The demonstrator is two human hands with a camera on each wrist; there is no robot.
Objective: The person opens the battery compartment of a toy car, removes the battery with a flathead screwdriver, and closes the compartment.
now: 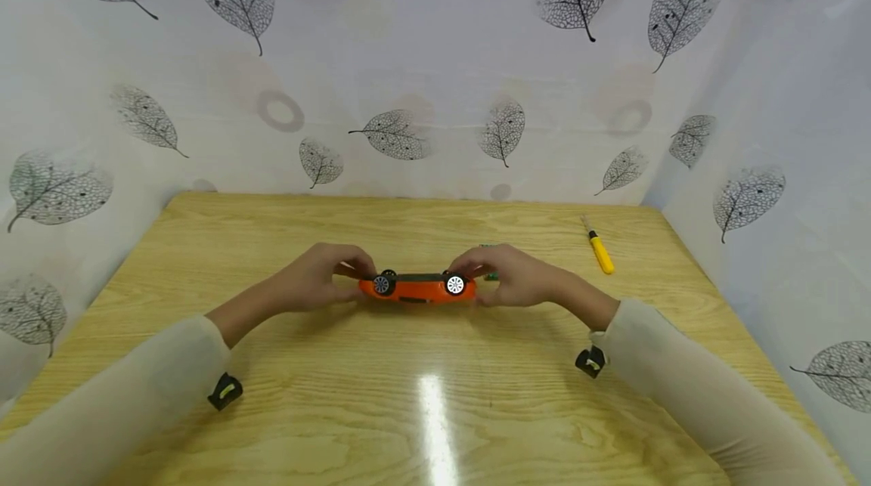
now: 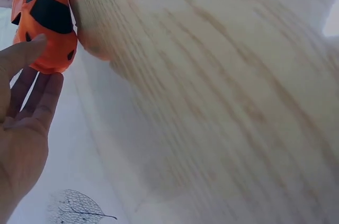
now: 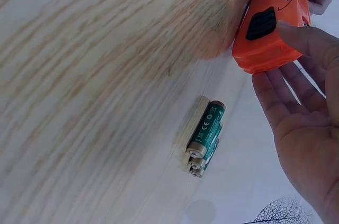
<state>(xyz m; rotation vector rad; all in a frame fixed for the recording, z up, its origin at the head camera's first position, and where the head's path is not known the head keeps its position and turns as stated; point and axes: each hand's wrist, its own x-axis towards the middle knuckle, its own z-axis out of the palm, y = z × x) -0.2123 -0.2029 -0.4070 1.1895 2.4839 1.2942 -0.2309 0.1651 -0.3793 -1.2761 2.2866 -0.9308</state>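
An orange toy car (image 1: 418, 291) is held between both hands over the middle of the table, wheels and dark underside turned up and away in the head view. My left hand (image 1: 318, 277) grips one end, its thumb on the orange body (image 2: 48, 49) in the left wrist view. At the other end, my right hand (image 1: 513, 275) pinches the car (image 3: 270, 28) between thumb and fingers. Several green batteries (image 3: 206, 128) lie side by side on the table near the right hand, and that hand mostly hides them in the head view.
A screwdriver (image 1: 601, 252) with a yellow handle lies at the back right of the wooden table (image 1: 327, 395). Behind and beside the table hangs a pale cloth (image 1: 435, 70) printed with leaves. A bright reflection crosses the front of the tabletop.
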